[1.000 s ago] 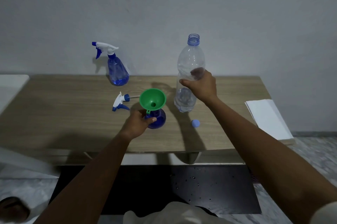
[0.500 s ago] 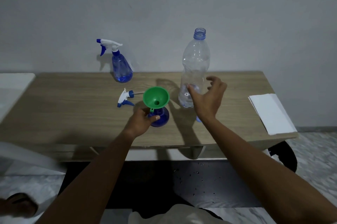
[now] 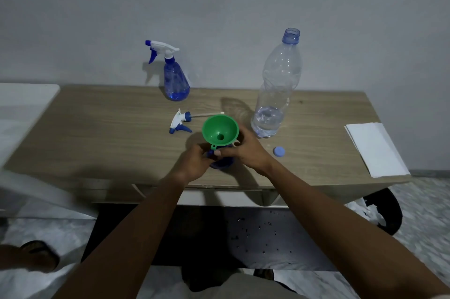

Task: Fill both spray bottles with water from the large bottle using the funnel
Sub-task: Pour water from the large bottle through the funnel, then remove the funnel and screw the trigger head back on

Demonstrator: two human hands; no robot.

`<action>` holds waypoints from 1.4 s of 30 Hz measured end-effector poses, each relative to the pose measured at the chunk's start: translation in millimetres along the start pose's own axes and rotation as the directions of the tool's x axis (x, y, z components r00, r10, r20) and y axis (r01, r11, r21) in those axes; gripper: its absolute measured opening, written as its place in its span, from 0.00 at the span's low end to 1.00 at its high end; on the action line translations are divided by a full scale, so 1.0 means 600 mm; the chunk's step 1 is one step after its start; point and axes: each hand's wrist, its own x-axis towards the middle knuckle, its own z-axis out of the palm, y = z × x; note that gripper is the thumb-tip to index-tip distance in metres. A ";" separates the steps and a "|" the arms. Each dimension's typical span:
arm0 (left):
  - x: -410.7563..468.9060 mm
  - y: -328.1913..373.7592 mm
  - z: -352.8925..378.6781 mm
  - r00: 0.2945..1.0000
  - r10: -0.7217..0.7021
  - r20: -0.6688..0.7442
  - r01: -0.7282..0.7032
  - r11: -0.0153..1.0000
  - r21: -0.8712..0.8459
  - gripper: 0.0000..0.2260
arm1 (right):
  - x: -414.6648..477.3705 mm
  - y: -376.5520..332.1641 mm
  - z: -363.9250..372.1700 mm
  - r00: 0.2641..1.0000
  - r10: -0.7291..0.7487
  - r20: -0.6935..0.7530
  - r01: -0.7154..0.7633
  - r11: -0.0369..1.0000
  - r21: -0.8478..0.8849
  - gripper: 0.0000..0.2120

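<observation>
A green funnel [image 3: 220,130] sits in the neck of an open blue spray bottle [image 3: 221,163] near the wooden table's [image 3: 97,128] front edge. My left hand [image 3: 194,162] grips that bottle from the left. From the right, my right hand [image 3: 246,150] holds the funnel at its lower part. The large clear bottle [image 3: 276,89] stands uncapped to the right, with a little water at its bottom. Its blue cap [image 3: 279,151] lies on the table. A second blue spray bottle [image 3: 174,77], nozzle on, stands at the back. A loose spray nozzle [image 3: 181,122] lies left of the funnel.
Folded white paper [image 3: 375,148] lies at the table's right end. A white surface [image 3: 22,104] adjoins the table on the left. The wall stands close behind. A dark mat with droplets [image 3: 255,233] lies on the floor below.
My right hand let go of the large bottle, which now stands on the table, and moved left to the funnel. My left hand stayed on the spray bottle.
</observation>
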 end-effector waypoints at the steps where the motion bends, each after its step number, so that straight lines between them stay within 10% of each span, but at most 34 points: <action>1: 0.000 -0.006 0.000 1.000 -0.002 0.001 0.002 1.000 -0.013 0.14 | 0.000 0.000 0.002 1.000 0.001 0.000 -0.001 1.000 0.016 0.38; 22: -0.017 -0.018 -0.024 0.981 0.122 0.152 -0.102 0.986 -0.132 0.18 | -0.010 -0.032 -0.006 0.999 0.039 -0.022 -0.038 0.998 0.050 0.21; 31: -0.022 -0.017 -0.040 0.974 0.195 0.112 -0.166 0.961 -0.223 0.09 | 0.002 -0.066 -0.022 0.952 -0.017 -0.306 0.039 0.997 0.064 0.21; 42: -0.010 -0.046 -0.077 0.975 0.204 0.093 -0.180 0.960 -0.217 0.14 | -0.011 0.045 -0.007 0.832 0.214 -0.512 -0.462 0.779 -0.425 0.32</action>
